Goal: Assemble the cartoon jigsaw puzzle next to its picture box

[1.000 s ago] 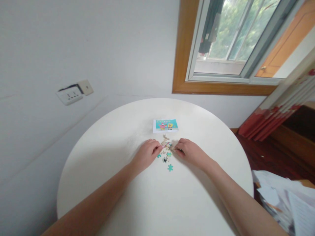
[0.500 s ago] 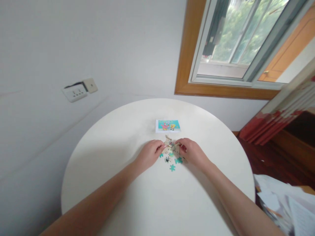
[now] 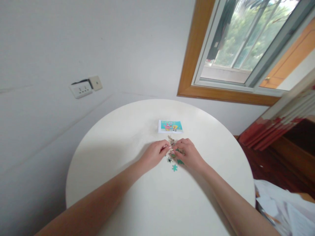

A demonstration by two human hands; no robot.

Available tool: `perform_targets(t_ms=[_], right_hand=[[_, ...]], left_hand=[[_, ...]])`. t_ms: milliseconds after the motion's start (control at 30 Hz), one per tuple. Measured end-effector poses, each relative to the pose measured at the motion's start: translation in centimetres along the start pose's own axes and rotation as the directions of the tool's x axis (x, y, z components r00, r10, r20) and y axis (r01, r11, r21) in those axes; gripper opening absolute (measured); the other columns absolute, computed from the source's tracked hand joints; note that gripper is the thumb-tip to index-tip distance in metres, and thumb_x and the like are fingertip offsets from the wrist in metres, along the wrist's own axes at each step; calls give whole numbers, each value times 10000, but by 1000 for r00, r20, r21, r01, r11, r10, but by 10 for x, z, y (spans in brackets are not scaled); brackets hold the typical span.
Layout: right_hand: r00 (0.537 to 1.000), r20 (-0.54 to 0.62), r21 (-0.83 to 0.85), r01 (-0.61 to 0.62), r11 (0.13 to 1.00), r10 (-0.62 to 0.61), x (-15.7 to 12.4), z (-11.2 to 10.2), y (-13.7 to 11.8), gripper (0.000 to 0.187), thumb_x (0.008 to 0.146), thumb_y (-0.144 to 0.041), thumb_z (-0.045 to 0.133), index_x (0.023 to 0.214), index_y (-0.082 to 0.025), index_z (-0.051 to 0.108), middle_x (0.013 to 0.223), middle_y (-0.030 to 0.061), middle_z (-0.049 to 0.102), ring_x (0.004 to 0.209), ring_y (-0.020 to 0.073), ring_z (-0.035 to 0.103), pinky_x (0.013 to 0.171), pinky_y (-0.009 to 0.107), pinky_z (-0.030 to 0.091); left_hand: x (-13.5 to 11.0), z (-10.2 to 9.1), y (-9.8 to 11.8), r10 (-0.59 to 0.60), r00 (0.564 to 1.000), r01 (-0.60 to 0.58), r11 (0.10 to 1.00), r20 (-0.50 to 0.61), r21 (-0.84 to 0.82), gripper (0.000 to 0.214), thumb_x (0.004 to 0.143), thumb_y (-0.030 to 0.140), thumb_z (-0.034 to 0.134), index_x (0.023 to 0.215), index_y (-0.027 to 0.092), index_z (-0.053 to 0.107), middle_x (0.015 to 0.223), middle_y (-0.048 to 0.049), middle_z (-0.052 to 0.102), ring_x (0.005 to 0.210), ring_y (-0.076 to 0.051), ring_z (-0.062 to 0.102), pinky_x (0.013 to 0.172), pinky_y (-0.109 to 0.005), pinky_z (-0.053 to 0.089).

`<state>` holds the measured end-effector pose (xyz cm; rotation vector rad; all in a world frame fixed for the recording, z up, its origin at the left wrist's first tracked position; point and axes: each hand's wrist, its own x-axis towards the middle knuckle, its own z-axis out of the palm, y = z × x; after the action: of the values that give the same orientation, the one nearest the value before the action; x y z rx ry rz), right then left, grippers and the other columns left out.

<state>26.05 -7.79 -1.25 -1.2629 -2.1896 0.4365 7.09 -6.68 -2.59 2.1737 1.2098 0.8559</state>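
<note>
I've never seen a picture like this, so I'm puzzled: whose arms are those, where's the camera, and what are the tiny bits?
No machine here: the arms belong to a person wearing a camera on the head, so you look down as they do. The left hand and right hand meet over a little heap of jigsaw pieces on a round white table. Both hands touch the pieces; whether one is pinched is too small to tell. One teal piece lies apart, nearer the person. Behind the heap lies a small cartoon picture card.
</note>
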Motion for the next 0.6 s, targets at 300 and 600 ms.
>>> perform_targets(t_ms=[300,600], right_hand=[[998,-40,129,-37,991,42,3,-4,3,102,819,-229,613,770,-210,700,870,31,670,920,198,562,889,355,370],[994,-108,-74,-39,996,31,-1,-5,-15,138,805,-159,587,804,-230,705,902,34,659,934,215,515,847,352,356]], left_hand=[[-1,-4,9,48,997,-52,998,-63,-48,129,906,191,413,1004,195,497,696,34,543,647,-133,529,625,-223,377],[-3,3,9,62,989,-41,987,-132,157,210,933,128,353,1075,192,494,946,-46,635,874,-184,598,786,-294,456]])
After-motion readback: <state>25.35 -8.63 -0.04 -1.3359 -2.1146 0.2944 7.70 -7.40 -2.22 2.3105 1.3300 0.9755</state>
